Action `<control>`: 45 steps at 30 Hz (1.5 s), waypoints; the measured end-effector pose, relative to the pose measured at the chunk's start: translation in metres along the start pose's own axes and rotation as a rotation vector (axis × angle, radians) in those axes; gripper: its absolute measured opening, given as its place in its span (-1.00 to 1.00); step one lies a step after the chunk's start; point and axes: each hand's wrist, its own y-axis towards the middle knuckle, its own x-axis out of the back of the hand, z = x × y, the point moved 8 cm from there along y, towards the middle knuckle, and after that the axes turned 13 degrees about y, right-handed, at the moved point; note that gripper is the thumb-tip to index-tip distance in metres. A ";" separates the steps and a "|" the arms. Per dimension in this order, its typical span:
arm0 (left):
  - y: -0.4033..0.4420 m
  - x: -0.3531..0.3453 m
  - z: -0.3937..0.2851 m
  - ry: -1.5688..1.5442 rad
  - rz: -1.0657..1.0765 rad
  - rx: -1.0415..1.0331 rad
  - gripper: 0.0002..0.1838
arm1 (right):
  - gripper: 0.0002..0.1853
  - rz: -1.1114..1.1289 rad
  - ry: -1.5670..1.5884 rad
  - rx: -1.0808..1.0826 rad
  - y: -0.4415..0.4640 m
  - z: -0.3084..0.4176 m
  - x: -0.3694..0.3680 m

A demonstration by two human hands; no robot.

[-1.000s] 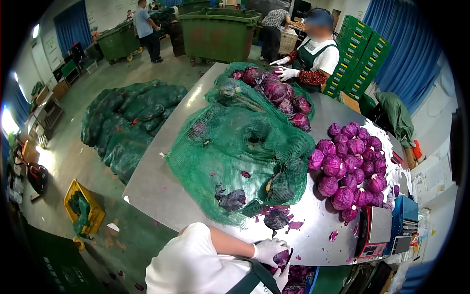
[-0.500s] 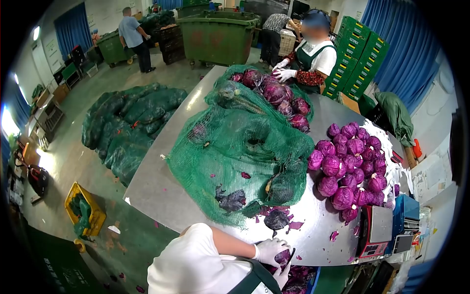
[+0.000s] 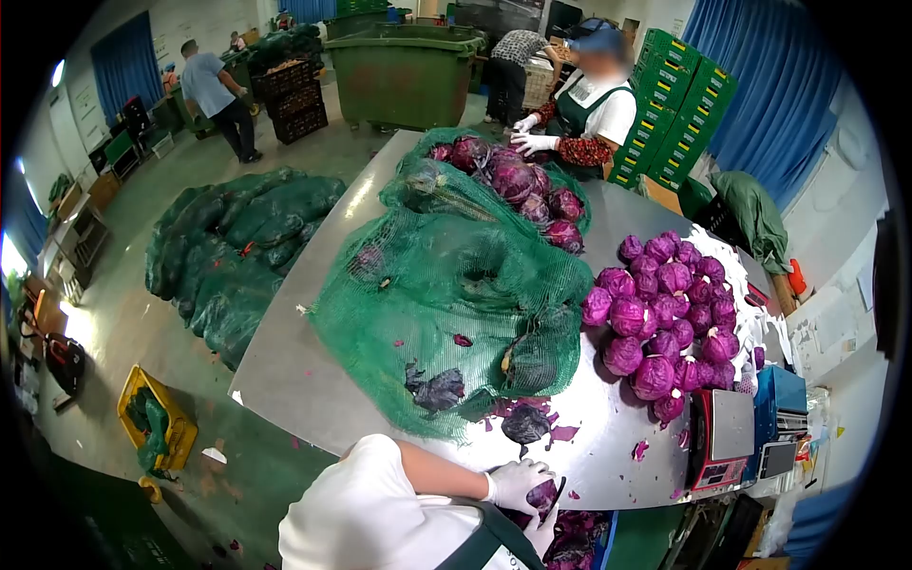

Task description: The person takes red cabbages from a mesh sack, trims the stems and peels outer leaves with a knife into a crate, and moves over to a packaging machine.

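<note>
At the table's near edge, my left hand [image 3: 518, 485], in a white glove, has its fingers wrapped over a red cabbage [image 3: 541, 495]. Just below, my right hand [image 3: 542, 533], also gloved, is closed against the cabbage's lower side. A thin dark tool, apparently a knife [image 3: 560, 488], sticks up from my right hand beside the cabbage. Under both hands is a blue-edged crate [image 3: 610, 546] holding purple leaves. A dark outer leaf clump [image 3: 525, 424] and torn purple scraps lie on the metal table [image 3: 275, 380] just beyond.
A green mesh sack [image 3: 446, 294] covers the table's middle, with untrimmed cabbages [image 3: 513, 178] at its far end. Trimmed cabbages [image 3: 655, 313] are piled right, near a red scale [image 3: 717, 442]. A co-worker [image 3: 594, 104] stands across. Full sacks [image 3: 247, 247] and a yellow crate [image 3: 157, 418] occupy the floor.
The view has turned slightly, shifting the scene a little left. Both hands stay around the cabbage at the table's edge. A person in the background has stepped left.
</note>
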 end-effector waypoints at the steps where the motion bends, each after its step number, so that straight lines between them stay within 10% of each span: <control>1: 0.001 0.000 -0.001 -0.014 -0.008 -0.004 -0.03 | -0.35 0.025 -0.052 -0.019 -0.001 0.012 -0.003; 26: 0.003 -0.004 0.001 0.005 -0.076 -0.014 -0.07 | -0.30 -0.024 0.045 -0.035 0.013 -0.061 -0.004; 36: 0.002 -0.004 0.003 -0.012 -0.071 -0.007 -0.06 | -0.30 -0.217 -0.193 0.160 -0.022 0.050 -0.004; 45: 0.000 0.000 0.003 -0.048 -0.067 0.001 -0.07 | -0.30 -0.004 -0.052 -0.104 0.010 -0.050 -0.002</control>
